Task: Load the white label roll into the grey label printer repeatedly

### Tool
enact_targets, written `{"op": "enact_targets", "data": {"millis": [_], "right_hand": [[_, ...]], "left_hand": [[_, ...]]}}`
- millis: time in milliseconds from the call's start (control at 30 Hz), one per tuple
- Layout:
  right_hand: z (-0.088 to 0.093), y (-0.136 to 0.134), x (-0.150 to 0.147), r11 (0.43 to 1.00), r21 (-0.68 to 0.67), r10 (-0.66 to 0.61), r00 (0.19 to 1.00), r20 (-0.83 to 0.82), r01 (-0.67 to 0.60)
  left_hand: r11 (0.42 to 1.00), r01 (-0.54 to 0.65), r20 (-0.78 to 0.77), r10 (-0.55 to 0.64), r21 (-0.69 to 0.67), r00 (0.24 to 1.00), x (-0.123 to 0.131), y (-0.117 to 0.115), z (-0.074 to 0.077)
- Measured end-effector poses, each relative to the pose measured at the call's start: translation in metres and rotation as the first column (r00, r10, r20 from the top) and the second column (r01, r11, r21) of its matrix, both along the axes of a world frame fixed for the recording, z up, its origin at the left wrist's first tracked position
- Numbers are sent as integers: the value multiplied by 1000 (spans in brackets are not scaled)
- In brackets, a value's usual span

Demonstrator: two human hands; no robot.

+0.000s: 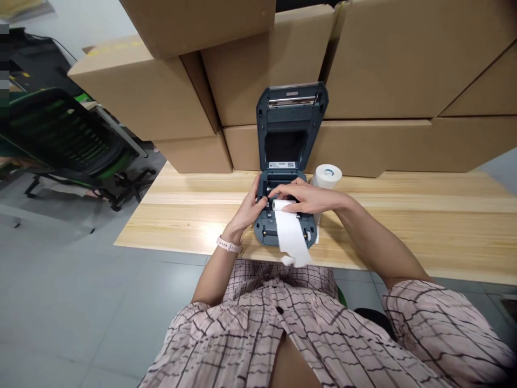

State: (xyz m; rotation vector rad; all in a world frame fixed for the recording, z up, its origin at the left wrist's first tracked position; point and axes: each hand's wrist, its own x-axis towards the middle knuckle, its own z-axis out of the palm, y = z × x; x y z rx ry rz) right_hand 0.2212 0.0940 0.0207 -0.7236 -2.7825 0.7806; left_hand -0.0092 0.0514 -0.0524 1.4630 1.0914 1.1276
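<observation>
A dark grey label printer (266, 237) sits on the wooden table with its lid (262, 121) raised. A small white paper roll (278, 205) lies in its bay, and a strip of paper (291, 234) with a torn end runs from it over the printer's front edge. My left hand (249, 209) grips the printer's left side, thumb on the inner rim. Reaching in from the right, my right hand (309, 197) has its fingers around the small roll; part of the roll is hidden beneath them. A larger white roll (328, 175) stands behind my right wrist.
Stacked cardboard boxes (375, 64) line the back of the wooden table (404, 215), close behind the lid. At the left, a black and green office chair (68, 134) stands on the grey floor, with part of another person beside it.
</observation>
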Motion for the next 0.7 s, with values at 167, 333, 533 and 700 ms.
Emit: {"op": "enact_targets", "data": {"millis": [167,333,533,700], "right_hand": [[20,-14,43,978,-208,-45,962,-270,-12],[11,-37,125,930,-289,-343,819,-460,227],[-42,-38,158,734,-382,-649,747,-148,561],[-47,-28,168,721,-458,-610,790,-63,520]], "left_hand": [[1000,19,22,-19,-21,1000,2,-1,-2],[1000,-17,26,17,-20,1000,1,-3,-2],[999,-31,21,31,-37,999,1,-2,-6],[999,-49,-43,49,-15,998,-1,-4,-3]]}}
